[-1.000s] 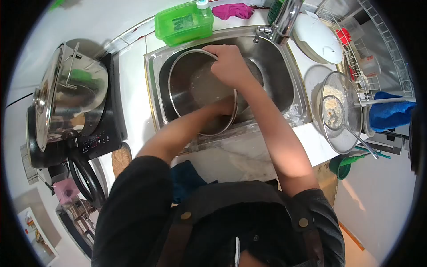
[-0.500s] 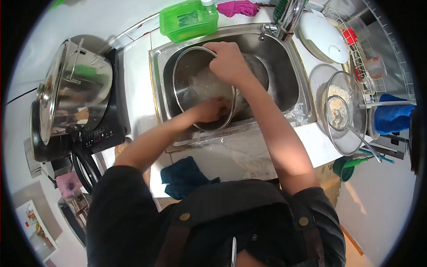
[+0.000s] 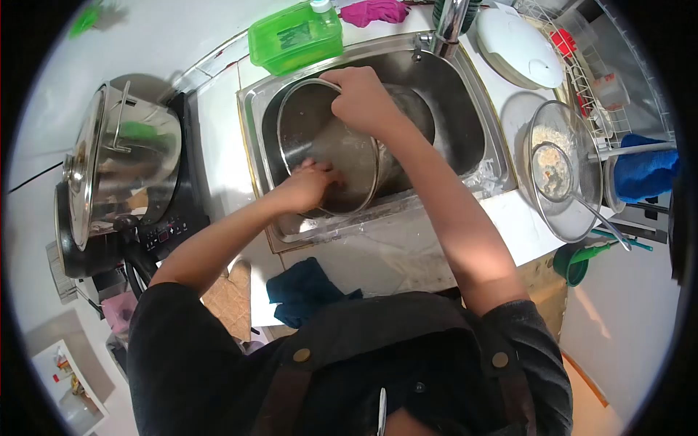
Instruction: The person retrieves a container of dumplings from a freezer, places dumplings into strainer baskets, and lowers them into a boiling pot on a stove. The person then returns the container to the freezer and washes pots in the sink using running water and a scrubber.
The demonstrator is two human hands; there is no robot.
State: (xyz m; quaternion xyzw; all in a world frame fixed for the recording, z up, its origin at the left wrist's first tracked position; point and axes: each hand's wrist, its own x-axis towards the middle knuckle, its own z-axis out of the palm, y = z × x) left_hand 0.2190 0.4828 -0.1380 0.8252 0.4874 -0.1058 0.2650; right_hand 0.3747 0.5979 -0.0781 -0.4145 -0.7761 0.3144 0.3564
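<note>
A large metal pot [image 3: 311, 120] stands tilted in the steel sink [image 3: 465, 120], its wide mouth facing me. Cloudy liquid seems to lie inside it. My right hand [image 3: 363, 100] grips the far rim of the pot, fingers curled over the edge. Inside the mouth, near the lower left of the rim, is my left hand [image 3: 309, 186]; its fingers are apart and I see nothing held in them. Whether its fingertips touch the inner wall, I cannot tell.
A lidded steel pot [image 3: 156, 156] sits on the black cooktop [image 3: 171, 236] at left. Behind the sink are a green plastic container [image 3: 294, 40] and the faucet [image 3: 449, 29]. At right, a strainer [image 3: 552, 174] rests in a clear bowl [image 3: 578, 218]. A dark cloth [image 3: 309, 291] lies in front.
My left hand has moved left and slightly up inside the pot, from the lower right of its mouth to the left side. My right hand keeps hold of the rim.
</note>
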